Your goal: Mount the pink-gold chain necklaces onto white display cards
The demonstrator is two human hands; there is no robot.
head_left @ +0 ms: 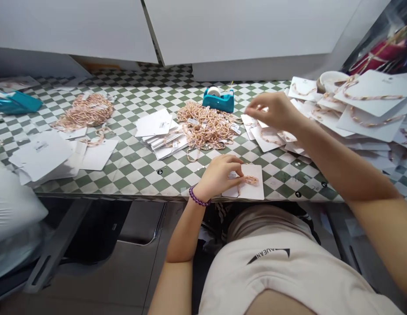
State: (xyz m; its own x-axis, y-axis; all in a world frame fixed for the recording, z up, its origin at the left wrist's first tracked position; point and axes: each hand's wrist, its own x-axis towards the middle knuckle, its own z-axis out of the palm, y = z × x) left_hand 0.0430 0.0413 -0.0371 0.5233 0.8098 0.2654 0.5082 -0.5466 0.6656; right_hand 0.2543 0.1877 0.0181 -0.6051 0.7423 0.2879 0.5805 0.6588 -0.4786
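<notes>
At the table's near edge, a white card (256,190) lies with a pink and gold beaded strand (250,180) on it. My left hand (219,175), a purple bead bracelet (199,197) at its wrist, rests over the card's left side. Its thumb and fingers close on the strand and hide part of it. My right hand (272,110) is raised right of the teal tape dispenser (218,100), its fingers pinched together. Whatever is between those fingertips is too small to make out. A heap of beaded strands (206,124) lies just in front of the dispenser.
White cards (154,124) are stacked left of the heap. Carded strands (370,113) pile up at the right. Farther left are a bundle of strands (88,111), more cards (42,151) and another teal dispenser (19,101). White panels (249,30) rise behind the checkered tabletop (131,175).
</notes>
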